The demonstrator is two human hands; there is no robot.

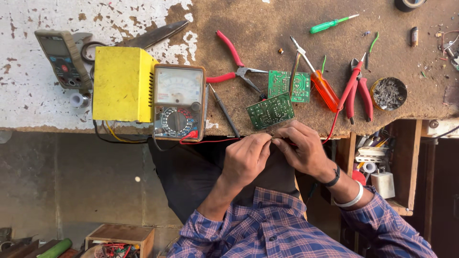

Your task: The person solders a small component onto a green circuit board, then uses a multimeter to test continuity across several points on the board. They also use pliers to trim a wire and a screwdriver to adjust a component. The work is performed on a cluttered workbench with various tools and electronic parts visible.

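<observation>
Pinching together at the bench edge, the left hand (246, 158) and right hand (306, 152) meet fingertip to fingertip on a thin red wire (215, 140), both sets of fingers closed tight on it. What sits at the wire's end is too small to make out. It looks like fine work on that lead, held just short of a green circuit board (271, 111) that lies tilted on the bench. Work this small calls for steady fingertips.

The wire trails left to a brown-cased analog multimeter (179, 102), which stands beside a boxy yellow metal case (123, 84). Beyond lie a second green board (289, 86), red-handled needle-nose pliers (234, 67) and an orange-handled screwdriver (321, 86), all on the rough, worn workbench (267, 28).
</observation>
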